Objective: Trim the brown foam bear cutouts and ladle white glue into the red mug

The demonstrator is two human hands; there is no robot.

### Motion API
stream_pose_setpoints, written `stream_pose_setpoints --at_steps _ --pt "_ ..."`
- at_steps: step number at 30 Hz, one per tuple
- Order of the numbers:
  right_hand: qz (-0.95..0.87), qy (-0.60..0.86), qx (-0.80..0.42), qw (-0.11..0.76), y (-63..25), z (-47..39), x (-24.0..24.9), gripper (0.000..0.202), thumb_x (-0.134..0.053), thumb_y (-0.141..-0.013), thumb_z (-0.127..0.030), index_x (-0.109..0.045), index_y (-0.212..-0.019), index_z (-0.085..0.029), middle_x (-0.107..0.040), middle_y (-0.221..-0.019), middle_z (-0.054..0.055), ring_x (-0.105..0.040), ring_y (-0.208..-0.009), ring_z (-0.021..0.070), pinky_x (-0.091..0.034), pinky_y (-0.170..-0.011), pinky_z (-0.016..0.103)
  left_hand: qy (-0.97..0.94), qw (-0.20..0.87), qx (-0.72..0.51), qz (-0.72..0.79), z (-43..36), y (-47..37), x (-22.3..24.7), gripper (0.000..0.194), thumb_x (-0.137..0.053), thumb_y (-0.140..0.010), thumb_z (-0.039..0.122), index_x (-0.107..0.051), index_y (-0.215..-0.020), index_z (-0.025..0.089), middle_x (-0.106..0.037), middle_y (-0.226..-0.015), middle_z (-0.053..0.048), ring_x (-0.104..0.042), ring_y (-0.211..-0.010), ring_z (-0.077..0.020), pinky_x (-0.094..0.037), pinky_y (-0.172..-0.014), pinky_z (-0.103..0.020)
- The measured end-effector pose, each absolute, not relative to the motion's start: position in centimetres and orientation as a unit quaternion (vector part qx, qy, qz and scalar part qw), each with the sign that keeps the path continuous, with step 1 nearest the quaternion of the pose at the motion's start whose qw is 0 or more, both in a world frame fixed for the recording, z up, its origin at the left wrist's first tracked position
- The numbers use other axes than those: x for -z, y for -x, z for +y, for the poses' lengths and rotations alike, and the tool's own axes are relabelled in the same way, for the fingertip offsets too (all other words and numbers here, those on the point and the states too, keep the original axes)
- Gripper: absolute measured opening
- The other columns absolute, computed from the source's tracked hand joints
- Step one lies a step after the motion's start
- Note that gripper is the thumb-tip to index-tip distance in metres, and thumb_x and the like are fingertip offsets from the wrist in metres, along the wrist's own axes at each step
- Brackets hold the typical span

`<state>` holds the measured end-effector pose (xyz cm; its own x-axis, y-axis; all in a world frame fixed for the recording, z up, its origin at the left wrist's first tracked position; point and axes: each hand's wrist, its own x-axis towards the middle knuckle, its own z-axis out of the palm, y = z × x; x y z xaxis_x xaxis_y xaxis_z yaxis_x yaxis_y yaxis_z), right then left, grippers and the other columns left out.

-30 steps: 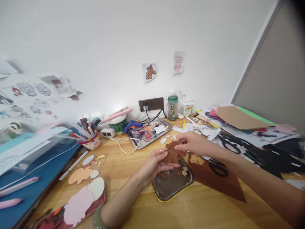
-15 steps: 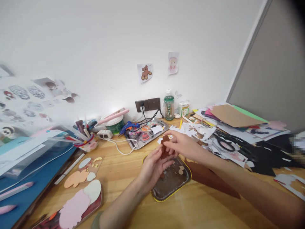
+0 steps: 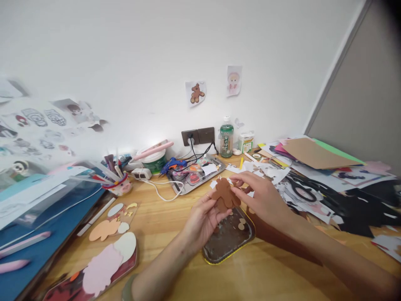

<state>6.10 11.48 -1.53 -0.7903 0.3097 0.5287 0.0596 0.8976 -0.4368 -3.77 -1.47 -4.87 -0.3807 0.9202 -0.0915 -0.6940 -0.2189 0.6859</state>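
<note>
A brown bear-shaped cutout (image 3: 224, 195) is held up above the dark tray (image 3: 219, 246) with a yellow rim. My left hand (image 3: 202, 217) grips its left and lower side, fingers behind it and thumb in front. My right hand (image 3: 260, 196) is closed at the cutout's right edge, with thumb and forefinger against it. Small beige and brown pieces (image 3: 241, 224) lie in the tray. A brown sheet (image 3: 282, 236) lies partly under my right forearm.
Pink and cream cutouts (image 3: 103, 267) lie at the front left, with a pen cup (image 3: 117, 186) behind. A metal tray (image 3: 184, 190), a blue glue gun (image 3: 172, 164) and a bottle (image 3: 227, 140) stand near the wall. Black scissors (image 3: 303, 190) and paper scraps lie right.
The brown cutout has turned so that its broad face shows. My right hand has moved from its top to its right edge. The camera view has shifted slightly left.
</note>
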Motion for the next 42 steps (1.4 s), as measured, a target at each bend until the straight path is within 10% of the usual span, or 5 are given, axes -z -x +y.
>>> stream_pose_setpoints --at_steps 11,18,32,42 --pt "-0.948 -0.044 -0.153 0.274 -5.9 11.9 0.4 0.03 -0.046 -0.078 -0.009 -0.056 -0.103 -0.021 -0.058 -0.092 0.004 -0.048 -0.091 0.0173 -0.039 -0.078 0.033 -0.197 0.52 -0.704 0.441 -1.7 3.7 4.3 0.028 -0.052 -0.07 0.006 -0.057 -0.097 0.013 -0.062 -0.087 -0.005 -0.06 -0.065 -0.0077 -0.049 -0.062 -0.015" --pt "-0.867 0.057 -0.377 0.321 -7.3 13.5 -2.2 0.012 -0.05 -0.075 -0.018 -0.061 -0.073 -0.023 -0.052 -0.084 0.002 -0.05 -0.075 0.0144 -0.039 -0.059 0.025 -0.188 0.517 -0.701 0.454 -1.6 4.1 4.2 0.034 -0.052 -0.07 0.005 -0.053 -0.103 0.013 -0.06 -0.098 -0.009 -0.062 -0.074 -0.0127 -0.051 -0.061 -0.017" --pt "-0.917 -0.009 -0.379 0.124 -6.9 14.1 -0.9 0.013 -0.048 -0.069 -0.01 -0.058 -0.068 -0.018 -0.059 -0.073 0.0 -0.053 -0.068 0.0141 -0.04 -0.063 0.026 -0.206 0.526 -0.687 0.458 -1.9 3.9 3.6 0.032 -0.05 -0.071 0.007 -0.055 -0.103 0.012 -0.059 -0.097 -0.009 -0.06 -0.069 -0.0102 -0.05 -0.055 -0.015" --pt "-0.765 0.103 -0.61 0.181 -6.9 14.5 0.1 0.034 -0.055 -0.069 -0.015 -0.054 -0.1 -0.026 -0.059 -0.091 -0.001 -0.055 -0.073 0.0124 -0.042 -0.057 0.022 -0.173 0.504 -0.706 0.466 -1.7 4.5 4.0 0.035 -0.05 -0.066 0.004 -0.054 -0.1 0.013 -0.058 -0.088 -0.006 -0.059 -0.068 -0.0102 -0.048 -0.059 -0.018"
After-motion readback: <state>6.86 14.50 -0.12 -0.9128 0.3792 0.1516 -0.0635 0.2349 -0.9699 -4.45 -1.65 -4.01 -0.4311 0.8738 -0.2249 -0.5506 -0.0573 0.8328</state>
